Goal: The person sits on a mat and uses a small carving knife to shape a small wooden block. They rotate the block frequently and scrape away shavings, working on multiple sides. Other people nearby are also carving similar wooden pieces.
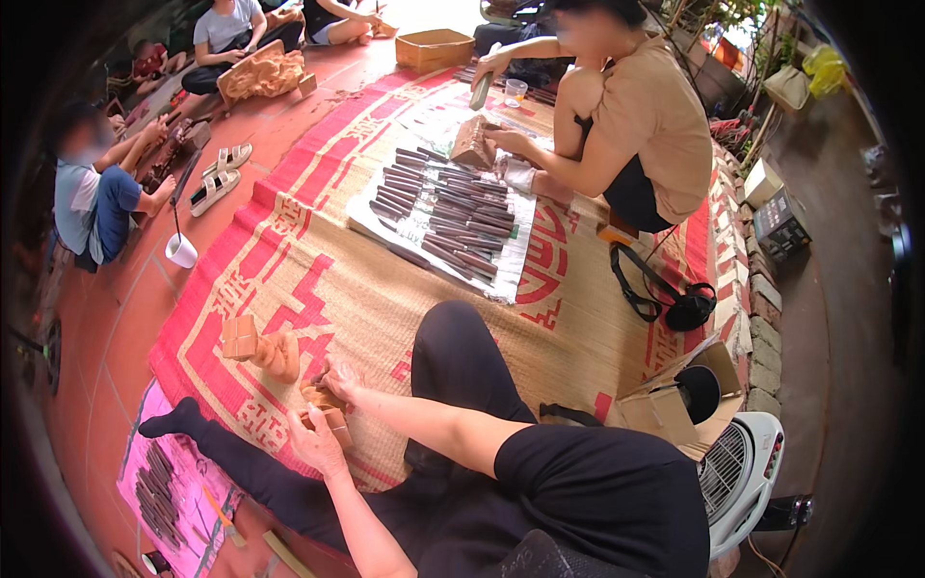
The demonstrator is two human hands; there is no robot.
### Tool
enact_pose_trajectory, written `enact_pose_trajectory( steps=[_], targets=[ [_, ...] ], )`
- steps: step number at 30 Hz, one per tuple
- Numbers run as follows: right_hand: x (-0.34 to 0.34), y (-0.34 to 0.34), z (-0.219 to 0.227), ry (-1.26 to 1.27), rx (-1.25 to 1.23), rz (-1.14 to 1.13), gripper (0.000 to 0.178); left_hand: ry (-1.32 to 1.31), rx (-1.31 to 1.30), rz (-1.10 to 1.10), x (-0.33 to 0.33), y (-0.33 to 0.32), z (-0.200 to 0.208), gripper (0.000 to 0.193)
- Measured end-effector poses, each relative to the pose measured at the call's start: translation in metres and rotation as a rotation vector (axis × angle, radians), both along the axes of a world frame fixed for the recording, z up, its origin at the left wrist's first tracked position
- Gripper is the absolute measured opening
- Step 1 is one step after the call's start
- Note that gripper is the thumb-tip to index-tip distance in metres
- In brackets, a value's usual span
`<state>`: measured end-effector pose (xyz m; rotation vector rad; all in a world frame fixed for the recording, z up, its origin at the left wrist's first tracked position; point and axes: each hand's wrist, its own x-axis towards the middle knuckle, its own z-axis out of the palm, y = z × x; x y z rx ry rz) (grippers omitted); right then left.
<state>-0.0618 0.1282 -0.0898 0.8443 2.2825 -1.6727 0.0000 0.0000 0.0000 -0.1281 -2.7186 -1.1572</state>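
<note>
Woven red-patterned mat (337, 299) bears carved wooden blocks (262, 349).

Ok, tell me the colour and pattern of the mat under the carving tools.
The woven mat is straw-tan with red geometric motifs and a red border, seen in the head view.

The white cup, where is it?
The white cup stands on the red tile floor at the left of the head view, just off the woven mat's edge, below the sandals.

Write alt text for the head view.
Seated on a red-and-tan woven mat, a person grips a small wooden carving with the left hand and right hand. Across the mat, another person sits beside rows of carving tools.
</note>
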Motion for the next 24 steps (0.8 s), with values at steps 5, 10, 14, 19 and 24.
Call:
enact_pose_trajectory(
  steps=[5,10,14,19,24],
  targets=[
    [0.015,-0.003,-0.018,0.32,0.134,0.026,0.037,0.065,0.037,0.004,-0.002,0.003,0.002,0.026],
    [0.0,-0.003,-0.025,0.093,0.141,0.017,0.033,0.083,-0.024,0.007,0.001,0.008,0.002,0.023],
    [-0.006,-0.003,-0.031,0.049,0.084,0.039,0.041,0.117,0.011,0.02,-0.002,0.006,0.006,0.023],
    [0.012,-0.004,-0.033,0.2,-0.11,0.03,0.032,0.119,0.028,0.031,-0.006,-0.003,0.002,0.023],
    [0.001,-0.004,-0.032,0.201,0.197,-0.028,0.03,0.126,-0.003,0.033,-0.01,0.001,0.002,0.027]
  ],
)
